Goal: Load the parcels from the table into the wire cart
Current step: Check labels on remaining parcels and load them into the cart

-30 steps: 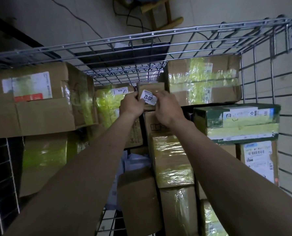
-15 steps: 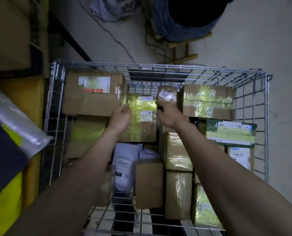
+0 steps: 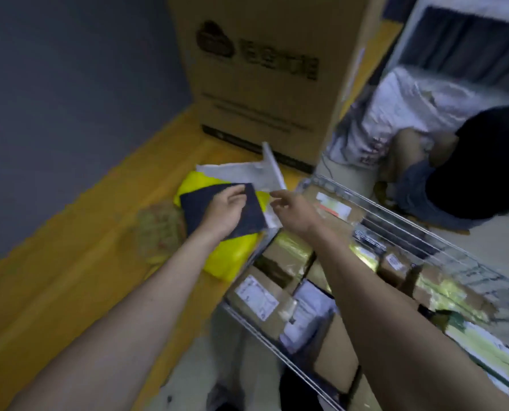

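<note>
Resting loose on the dark flat parcel [image 3: 235,212] at the table [image 3: 69,262] edge, left hand [image 3: 225,210]; right hand [image 3: 295,215] spread, empty, beside wire cart [image 3: 395,215] rim.

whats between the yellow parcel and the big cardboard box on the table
In the head view, a white plastic mailer lies between the yellow parcel and the big cardboard box, on the table.

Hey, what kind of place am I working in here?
Probably a parcel sorting or delivery depot: a wire cart packed with labelled cardboard boxes, and mailer bags on a wooden table.
</note>
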